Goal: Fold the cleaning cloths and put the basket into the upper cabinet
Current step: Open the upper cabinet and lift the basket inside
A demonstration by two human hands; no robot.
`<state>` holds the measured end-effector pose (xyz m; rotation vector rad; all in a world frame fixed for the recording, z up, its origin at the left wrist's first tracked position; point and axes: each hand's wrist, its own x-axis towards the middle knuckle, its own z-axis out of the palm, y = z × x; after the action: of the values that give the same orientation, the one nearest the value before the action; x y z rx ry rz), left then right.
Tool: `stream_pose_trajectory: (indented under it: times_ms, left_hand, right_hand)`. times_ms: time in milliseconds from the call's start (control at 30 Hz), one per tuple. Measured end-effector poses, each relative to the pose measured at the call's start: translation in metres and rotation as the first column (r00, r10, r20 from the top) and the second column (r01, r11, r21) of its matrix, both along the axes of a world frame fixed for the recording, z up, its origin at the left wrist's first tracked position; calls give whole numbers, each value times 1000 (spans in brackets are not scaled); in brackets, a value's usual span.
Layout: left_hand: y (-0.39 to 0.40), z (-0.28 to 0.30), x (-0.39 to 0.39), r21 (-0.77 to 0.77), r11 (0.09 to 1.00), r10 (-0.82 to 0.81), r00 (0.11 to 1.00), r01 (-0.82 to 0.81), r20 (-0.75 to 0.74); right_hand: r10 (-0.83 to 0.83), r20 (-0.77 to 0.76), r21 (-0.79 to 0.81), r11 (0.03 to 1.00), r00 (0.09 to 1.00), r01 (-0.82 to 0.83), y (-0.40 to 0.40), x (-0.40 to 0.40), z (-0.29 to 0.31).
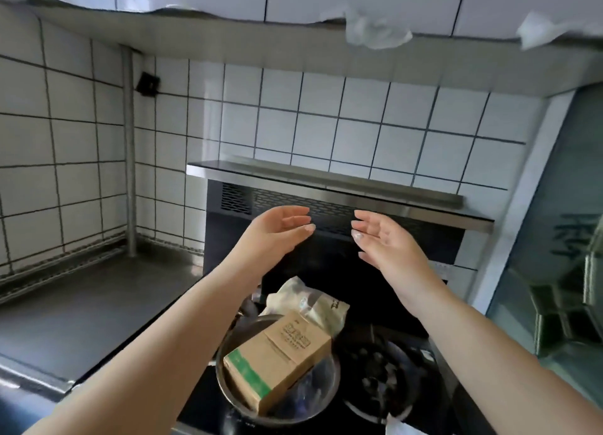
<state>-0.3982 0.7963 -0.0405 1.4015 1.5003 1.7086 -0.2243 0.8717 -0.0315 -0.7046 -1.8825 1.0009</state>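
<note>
- While both hands are raised above the stove, the left hand point(277, 229) and right hand point(385, 239) face each other palm to palm, fingers straight and relaxed, holding nothing.
- Neither the basket nor any folded cleaning cloth is identifiable in this view; crumpled white material point(375, 32) hangs at the edge of the overhead ledge point(195, 33) (whether it is a cloth cannot be told).
- Judged step: reaching upward toward the upper storage. Keep the palms parallel and level so that a load can be received evenly from both sides.
- Keep the forearms above the pan point(228, 346) on the stove point(375, 369); a brown carton point(277, 359) rests in it and a plastic bag point(310, 301) lies just behind, touching the carton.
- Writing: the carton bears dark printed characters and a green band; the print is too blurred to read. Dark marks on the bag are likewise illegible.
- A range hood point(326, 180) sits directly behind the hands.
</note>
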Motion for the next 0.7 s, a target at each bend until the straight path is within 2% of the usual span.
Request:
stream_pose_trajectory:
  times_ms: [400, 633, 700]
  left_hand:
    - [94, 114, -21, 144, 984, -74, 978, 103, -195]
    - [146, 192, 0, 227, 959, -109, 961, 169, -254]
    - [164, 211, 4, 265, 952, -74, 956, 153, -285]
  right_hand:
    - [-141, -8, 261, 955, 990, 138, 68, -11, 107]
    - [-230, -56, 399, 887, 972, 233, 116, 4, 181]
    - [-249, -44, 448, 861, 967, 242, 129, 6, 200]
